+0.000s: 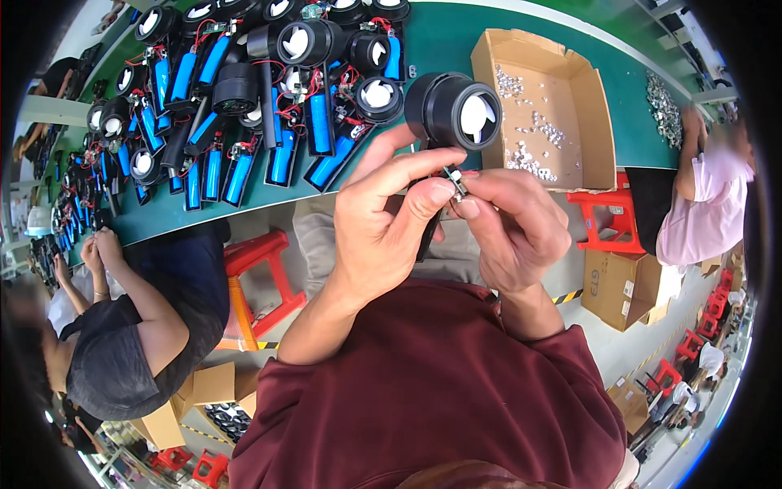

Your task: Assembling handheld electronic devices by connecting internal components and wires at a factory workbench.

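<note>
Hand (left) (371, 220): curling closed round black round-headed unit (436, 106), holding it at near edge of bench (440, 28). Hand (right) (523, 232): pinching small circuit board (454, 174), fingertips nearly together. Lying heaped left: similar units (320, 122) with blue cylinders. Sitting right: cardboard box (576, 122) with small metal parts (533, 169).

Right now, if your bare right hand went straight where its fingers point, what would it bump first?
The right hand would probably push into the tiny green-and-silver electronic part first, then the left hand, though depth is unclear.
</note>
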Demonstrator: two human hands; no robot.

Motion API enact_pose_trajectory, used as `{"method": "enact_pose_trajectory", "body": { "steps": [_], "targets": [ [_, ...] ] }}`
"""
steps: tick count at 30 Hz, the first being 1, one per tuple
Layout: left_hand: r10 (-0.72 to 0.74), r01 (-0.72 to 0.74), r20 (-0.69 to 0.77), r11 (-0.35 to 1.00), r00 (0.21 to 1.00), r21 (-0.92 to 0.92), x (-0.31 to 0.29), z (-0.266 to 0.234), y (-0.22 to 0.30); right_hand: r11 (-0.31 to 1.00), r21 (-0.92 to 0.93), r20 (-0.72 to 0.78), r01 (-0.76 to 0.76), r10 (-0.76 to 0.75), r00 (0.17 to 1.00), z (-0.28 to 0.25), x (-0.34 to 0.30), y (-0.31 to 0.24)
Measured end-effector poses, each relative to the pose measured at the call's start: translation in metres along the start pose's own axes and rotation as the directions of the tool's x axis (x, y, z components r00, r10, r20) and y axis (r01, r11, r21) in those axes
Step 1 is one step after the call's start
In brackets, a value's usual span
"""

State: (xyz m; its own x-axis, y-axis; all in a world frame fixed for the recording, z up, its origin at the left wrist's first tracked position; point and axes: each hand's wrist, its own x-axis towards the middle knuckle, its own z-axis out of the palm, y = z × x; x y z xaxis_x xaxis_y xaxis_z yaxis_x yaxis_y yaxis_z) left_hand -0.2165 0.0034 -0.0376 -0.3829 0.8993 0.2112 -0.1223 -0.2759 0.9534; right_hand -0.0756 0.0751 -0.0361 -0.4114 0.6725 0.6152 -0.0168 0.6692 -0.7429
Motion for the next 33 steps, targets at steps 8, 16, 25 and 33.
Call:
{"method": "enact_pose_trajectory", "body": {
  "steps": [8, 16, 25, 33],
  "targets": [
    [-0.010, 0.038, 0.114, 0.970, 0.993, -0.240, 0.001, -0.008, -0.008, 0.998, -0.043, 0.053, 0.043, -0.040, 0.998, -0.002, -0.003, -0.007],
    [-0.013, 0.042, 0.103, 0.958, 0.995, -0.284, -0.001, -0.005, -0.007, 0.994, -0.048, 0.076, 0.097, -0.093, 0.993, -0.006, 0.000, -0.004],
    [-0.033, 0.060, 0.105, 0.961, 0.994, -0.271, -0.004, -0.005, -0.004, 1.000, -0.007, 0.112, 0.018, -0.017, 0.994, -0.010, 0.002, -0.007],
    [-0.013, 0.030, 0.083, 0.978, 0.996, -0.204, -0.008, -0.006, -0.005, 1.000, 0.008, 0.097, -0.022, 0.021, 0.995, -0.007, 0.003, -0.006]
  ]
}}
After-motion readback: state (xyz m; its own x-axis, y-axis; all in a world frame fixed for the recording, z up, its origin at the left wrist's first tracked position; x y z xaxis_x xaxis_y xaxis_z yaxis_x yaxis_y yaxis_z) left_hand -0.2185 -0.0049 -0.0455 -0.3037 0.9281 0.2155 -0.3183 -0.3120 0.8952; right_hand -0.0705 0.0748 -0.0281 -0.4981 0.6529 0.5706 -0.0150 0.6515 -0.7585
